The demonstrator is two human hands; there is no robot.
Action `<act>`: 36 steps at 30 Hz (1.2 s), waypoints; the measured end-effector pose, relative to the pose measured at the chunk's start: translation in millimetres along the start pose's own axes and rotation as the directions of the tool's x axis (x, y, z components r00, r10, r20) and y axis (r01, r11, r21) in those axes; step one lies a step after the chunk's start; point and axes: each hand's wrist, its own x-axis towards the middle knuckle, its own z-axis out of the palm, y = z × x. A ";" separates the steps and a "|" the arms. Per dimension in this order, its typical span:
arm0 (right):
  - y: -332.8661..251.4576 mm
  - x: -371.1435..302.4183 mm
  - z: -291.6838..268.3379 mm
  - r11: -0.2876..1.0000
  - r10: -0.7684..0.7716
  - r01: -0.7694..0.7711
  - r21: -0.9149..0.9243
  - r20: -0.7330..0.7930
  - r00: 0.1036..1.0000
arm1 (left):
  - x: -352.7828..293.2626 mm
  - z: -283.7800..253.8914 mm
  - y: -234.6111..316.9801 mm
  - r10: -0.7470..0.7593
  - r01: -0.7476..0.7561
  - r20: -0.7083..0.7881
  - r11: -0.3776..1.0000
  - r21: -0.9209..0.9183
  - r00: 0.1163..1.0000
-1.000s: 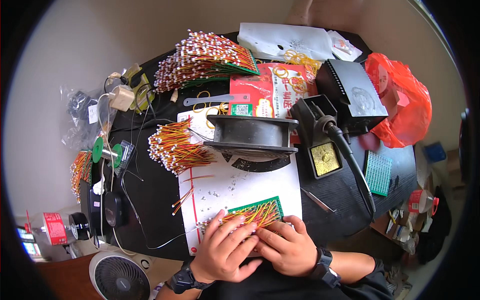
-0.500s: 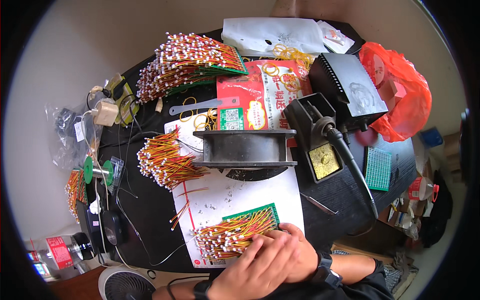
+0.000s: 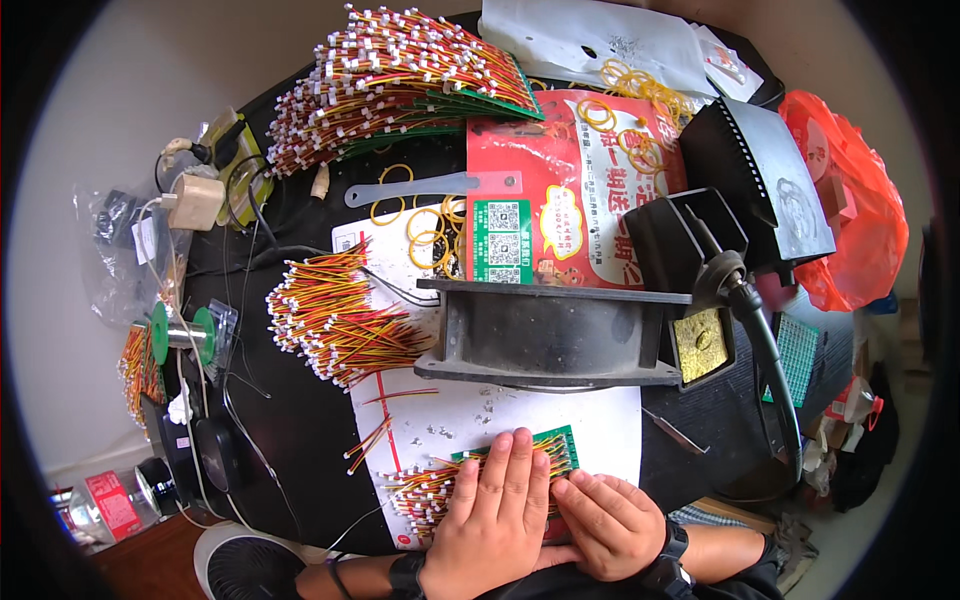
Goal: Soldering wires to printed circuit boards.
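Observation:
My left hand (image 3: 497, 520) lies flat with its fingers stretched out over a green circuit board (image 3: 558, 441) and the bundle of red and yellow wires (image 3: 420, 492) on it. White connectors tip these wires. At the board's right edge rests my right hand (image 3: 612, 522), its fingers loosely bent and reaching across the edge, thumb out toward the left hand. Neither hand visibly grips anything. Both cover much of the board. A white sheet (image 3: 520, 410) lies beneath it, with a few loose wires (image 3: 370, 440) to the left.
Beyond the hands stands a black fan (image 3: 550, 335). To its right are a soldering iron (image 3: 755, 320) in its stand and a black box (image 3: 770, 185). Wire piles (image 3: 335, 315), stacked wired boards (image 3: 410, 85), rubber bands (image 3: 430, 240) and tweezers (image 3: 678, 430) lie around.
My hands have come apart from their overlap. The left has flattened over the wires, and the right has settled at the board's right edge. The whole view has shifted slightly.

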 end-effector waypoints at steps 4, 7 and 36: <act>-9.3 8.1 -4.1 0.994 0.103 -0.104 0.033 0.035 0.994 | -0.9 -1.4 -2.4 0.011 -0.024 0.103 0.991 0.132 0.995; -9.4 7.5 1.4 0.996 0.086 -0.087 -0.027 -0.038 0.996 | -11.5 -1.4 -14.8 0.148 -0.118 -0.026 0.875 0.469 0.989; -6.4 9.5 4.4 0.999 0.035 -0.035 -0.029 -0.022 0.999 | -23.7 15.9 -35.1 0.249 -0.139 -0.294 0.927 0.348 0.923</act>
